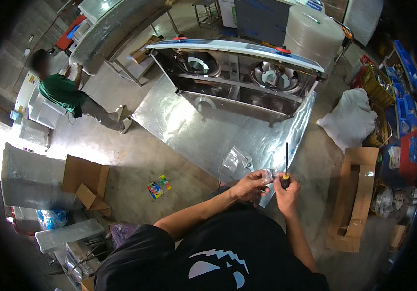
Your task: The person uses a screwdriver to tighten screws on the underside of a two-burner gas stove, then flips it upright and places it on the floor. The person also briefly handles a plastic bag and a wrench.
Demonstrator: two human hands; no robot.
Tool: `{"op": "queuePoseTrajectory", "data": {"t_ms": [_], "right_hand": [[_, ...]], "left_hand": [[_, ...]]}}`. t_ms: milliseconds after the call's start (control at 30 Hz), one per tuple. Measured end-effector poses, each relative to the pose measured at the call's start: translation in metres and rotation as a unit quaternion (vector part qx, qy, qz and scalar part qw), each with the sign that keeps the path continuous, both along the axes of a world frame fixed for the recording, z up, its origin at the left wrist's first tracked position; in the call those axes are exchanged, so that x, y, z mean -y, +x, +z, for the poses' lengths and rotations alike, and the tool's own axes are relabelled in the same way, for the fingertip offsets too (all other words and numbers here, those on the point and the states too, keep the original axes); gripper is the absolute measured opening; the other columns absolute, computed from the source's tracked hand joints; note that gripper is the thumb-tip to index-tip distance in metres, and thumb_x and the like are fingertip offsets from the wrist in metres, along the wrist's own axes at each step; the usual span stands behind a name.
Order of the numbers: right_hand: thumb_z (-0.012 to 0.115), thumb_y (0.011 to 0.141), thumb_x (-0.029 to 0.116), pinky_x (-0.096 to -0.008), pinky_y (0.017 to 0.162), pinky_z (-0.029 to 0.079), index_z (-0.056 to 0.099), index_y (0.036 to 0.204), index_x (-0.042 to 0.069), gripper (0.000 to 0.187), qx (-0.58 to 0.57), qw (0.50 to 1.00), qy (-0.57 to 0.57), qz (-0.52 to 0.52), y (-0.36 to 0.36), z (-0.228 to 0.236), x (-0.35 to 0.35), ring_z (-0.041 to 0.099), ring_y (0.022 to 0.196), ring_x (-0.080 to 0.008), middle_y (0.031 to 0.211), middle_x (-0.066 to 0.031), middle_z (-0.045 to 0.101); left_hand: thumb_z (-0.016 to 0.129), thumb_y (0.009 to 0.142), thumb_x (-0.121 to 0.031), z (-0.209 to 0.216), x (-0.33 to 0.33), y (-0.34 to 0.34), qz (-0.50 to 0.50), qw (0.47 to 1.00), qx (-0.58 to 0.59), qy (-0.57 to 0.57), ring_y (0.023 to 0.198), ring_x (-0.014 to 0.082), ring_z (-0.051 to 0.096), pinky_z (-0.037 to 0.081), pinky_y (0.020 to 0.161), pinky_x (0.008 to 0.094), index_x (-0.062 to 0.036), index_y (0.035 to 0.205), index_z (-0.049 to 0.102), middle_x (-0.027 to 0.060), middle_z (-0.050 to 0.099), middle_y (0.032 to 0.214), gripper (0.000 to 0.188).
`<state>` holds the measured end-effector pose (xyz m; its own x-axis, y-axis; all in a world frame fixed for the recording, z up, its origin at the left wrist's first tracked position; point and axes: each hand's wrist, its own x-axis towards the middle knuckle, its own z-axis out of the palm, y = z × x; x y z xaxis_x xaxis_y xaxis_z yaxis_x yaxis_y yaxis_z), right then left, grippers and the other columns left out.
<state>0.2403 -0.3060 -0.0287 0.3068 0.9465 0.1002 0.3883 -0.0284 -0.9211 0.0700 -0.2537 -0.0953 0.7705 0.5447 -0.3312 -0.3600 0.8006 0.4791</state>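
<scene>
My left hand point(251, 186) is closed on a small clear plastic bag point(267, 175) in front of my chest. In my right hand point(287, 196) is a screwdriver point(286, 162), its dark shaft pointing up and its yellow and black handle in my fist. The right fingertips come close to the bag; whether they touch it I cannot tell. Just beyond my hands, a metal wrench point(249, 163) and another clear bag point(233, 158) lie on the shiny metal-topped table point(189, 128). Farther back on it stands a two-burner gas stove point(237, 77), tipped on its edge with its underside facing me.
A person in a green shirt point(62, 92) stands at the left beside a long bench point(121, 34). Cardboard boxes point(351, 199) point(86, 177) stand on both sides. A white sack point(349, 119) and yellow crate point(379, 80) are right; a colourful packet point(159, 187) lies on the floor.
</scene>
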Motion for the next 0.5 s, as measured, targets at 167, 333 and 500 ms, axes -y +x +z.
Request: {"op": "queuePoseTrajectory", "data": {"t_ms": [167,333,500], "right_hand": [[0.067,0.084,0.009,-0.0363,0.058,0.048,0.064,0.090,-0.001,0.013,0.021,0.996,-0.081,0.016,0.002,0.011,-0.014,0.058,0.059,-0.0170,0.068,-0.0093,0.063],[0.065,0.085,0.009,-0.0338,0.056,0.045,0.061,0.088,-0.001,0.011,0.033,0.994,-0.089,0.050,-0.011,0.004,-0.031,0.056,0.057,-0.0145,0.065,-0.0067,0.058],[0.062,0.089,0.008,-0.0294,0.054,0.045,0.058,0.088,0.002,0.007,-0.108,0.988,-0.095,-0.052,-0.030,-0.013,-0.059,0.054,0.056,-0.0122,0.066,-0.0033,0.055]], "left_hand": [[0.067,0.098,-0.023,0.007,-0.016,-0.002,-0.030,0.999,0.011,-0.011,0.085,0.0132,0.066,0.057,0.068,0.0263,-0.0130,0.123,0.058,0.0003,0.063,0.108,0.028],[0.068,0.097,-0.025,0.011,-0.042,-0.021,-0.027,0.997,-0.062,0.047,0.096,0.0157,0.067,0.056,0.073,0.0291,-0.0107,0.128,0.057,0.0021,0.063,0.112,0.036],[0.068,0.098,-0.028,0.004,-0.070,-0.072,0.031,0.993,-0.101,0.061,0.105,0.0184,0.067,0.053,0.081,0.0330,-0.0114,0.121,0.063,0.0016,0.065,0.118,0.029]]}}
